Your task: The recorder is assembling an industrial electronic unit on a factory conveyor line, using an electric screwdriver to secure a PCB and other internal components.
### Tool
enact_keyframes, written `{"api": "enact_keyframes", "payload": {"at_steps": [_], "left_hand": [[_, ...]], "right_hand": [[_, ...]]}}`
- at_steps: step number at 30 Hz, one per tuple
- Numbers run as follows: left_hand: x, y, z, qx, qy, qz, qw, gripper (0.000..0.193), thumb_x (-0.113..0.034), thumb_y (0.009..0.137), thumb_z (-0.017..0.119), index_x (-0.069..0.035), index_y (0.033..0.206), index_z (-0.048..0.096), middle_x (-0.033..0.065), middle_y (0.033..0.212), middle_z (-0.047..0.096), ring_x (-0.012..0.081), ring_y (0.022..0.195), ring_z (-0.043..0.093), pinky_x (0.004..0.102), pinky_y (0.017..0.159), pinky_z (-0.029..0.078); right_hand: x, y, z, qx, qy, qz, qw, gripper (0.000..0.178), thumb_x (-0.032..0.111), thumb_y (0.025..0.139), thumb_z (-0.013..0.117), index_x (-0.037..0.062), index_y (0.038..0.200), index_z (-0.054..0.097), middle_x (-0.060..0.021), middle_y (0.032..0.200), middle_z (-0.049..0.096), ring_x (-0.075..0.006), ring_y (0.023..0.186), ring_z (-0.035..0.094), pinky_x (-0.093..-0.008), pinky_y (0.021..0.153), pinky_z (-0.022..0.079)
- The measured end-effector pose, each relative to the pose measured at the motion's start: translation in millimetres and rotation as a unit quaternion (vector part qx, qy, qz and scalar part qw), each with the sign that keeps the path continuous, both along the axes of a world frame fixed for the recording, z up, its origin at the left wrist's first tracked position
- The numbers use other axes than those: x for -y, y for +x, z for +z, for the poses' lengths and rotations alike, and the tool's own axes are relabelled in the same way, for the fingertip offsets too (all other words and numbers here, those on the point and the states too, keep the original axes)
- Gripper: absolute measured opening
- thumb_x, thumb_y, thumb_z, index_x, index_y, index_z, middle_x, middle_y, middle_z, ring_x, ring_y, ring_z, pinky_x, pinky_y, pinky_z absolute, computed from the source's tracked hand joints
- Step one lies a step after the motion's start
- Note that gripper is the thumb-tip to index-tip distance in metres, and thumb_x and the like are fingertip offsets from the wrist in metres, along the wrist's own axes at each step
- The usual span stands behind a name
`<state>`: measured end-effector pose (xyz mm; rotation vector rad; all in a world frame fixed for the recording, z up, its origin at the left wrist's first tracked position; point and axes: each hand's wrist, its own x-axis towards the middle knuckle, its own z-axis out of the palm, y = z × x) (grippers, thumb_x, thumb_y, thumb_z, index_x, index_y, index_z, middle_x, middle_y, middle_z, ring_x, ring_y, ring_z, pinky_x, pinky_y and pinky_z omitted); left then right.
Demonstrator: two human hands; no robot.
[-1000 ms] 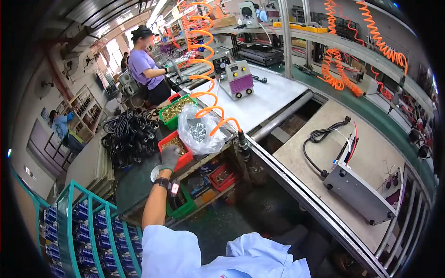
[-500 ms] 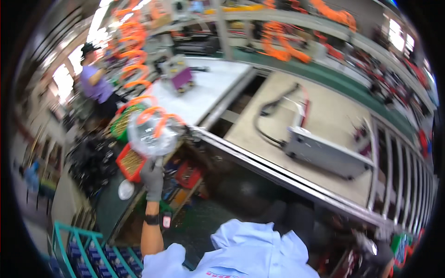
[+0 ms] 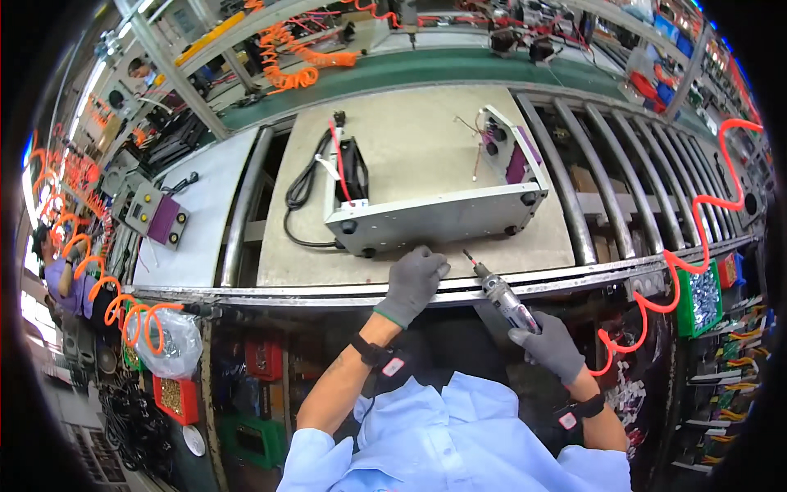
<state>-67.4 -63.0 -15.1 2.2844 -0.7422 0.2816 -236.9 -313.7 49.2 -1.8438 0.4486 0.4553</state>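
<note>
Currently, our right fingers [image 3: 522,335] grasp a screwdriver [image 3: 507,302]; likely stiff, weighty, best held mid-barrel; left fingers [image 3: 432,264] curled shut, contents unclear.

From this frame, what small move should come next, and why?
Probably ease the power driver toward the grey chassis: the right hand holds it with the tip pointing that way, and the left hand is close by the chassis.

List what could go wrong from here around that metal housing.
The power driver in the right hand has its tip close to the left hand; a slip might jab it. The black cord lies looped beside the metal housing and could get pinched if the housing shifts.
</note>
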Motion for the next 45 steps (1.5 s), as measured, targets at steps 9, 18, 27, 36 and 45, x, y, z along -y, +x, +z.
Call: {"api": "enact_keyframes", "payload": {"at_steps": [9,18,27,36,45], "left_hand": [[-14,5,15,-0.092,0.0,0.017,0.996,0.029,-0.01,0.085,0.072,-0.003,0.113,0.071,0.0168,0.092,0.067,0.0275,0.08,0.066,0.0379,0.071,0.054],[-19,-1,24,-0.14,0.043,0.028,0.989,0.033,-0.008,0.086,0.068,-0.003,0.119,0.067,0.016,0.097,0.063,0.0274,0.082,0.065,0.0378,0.074,0.053],[-131,-66,26,-0.014,-0.017,0.276,0.961,0.017,-0.01,0.088,0.069,-0.004,0.104,0.069,0.0154,0.091,0.067,0.0336,0.085,0.068,0.0397,0.075,0.054],[-452,-206,84,0.048,0.185,0.68,0.708,0.019,-0.018,0.088,0.062,-0.003,0.095,0.072,0.0197,0.093,0.071,0.0378,0.09,0.068,0.0463,0.082,0.053],[-611,-225,57,-0.15,0.205,0.575,0.778,0.031,-0.031,0.079,0.067,-0.011,0.101,0.075,0.0157,0.102,0.073,0.035,0.096,0.069,0.0457,0.086,0.054]], "right_hand": [[-1,4,-13,-0.057,0.092,-0.083,0.991,0.042,0.028,0.086,0.074,-0.0024,0.111,0.061,-0.0046,0.074,0.061,-0.0098,0.056,0.06,-0.0268,0.05,0.047],[-11,8,-30,-0.049,0.118,-0.077,0.989,0.043,0.023,0.085,0.076,-0.004,0.114,0.059,-0.0076,0.083,0.062,-0.0114,0.064,0.063,-0.0276,0.056,0.053],[-23,2,-36,0.009,0.188,-0.094,0.978,0.055,0.002,0.08,0.065,-0.0025,0.131,0.046,-0.0151,0.105,0.059,-0.0175,0.064,0.064,-0.0277,0.048,0.053],[-54,13,-7,-0.05,0.104,-0.059,0.992,0.03,0.014,0.091,0.063,0.0082,0.119,0.052,-0.0001,0.064,0.054,-0.0077,0.044,0.047,-0.0201,0.038,0.034],[-60,7,3,-0.057,0.046,-0.092,0.993,0.034,0.017,0.091,0.065,0.0104,0.122,0.054,0.0003,0.063,0.054,-0.0072,0.044,0.047,-0.0203,0.037,0.034]]}}
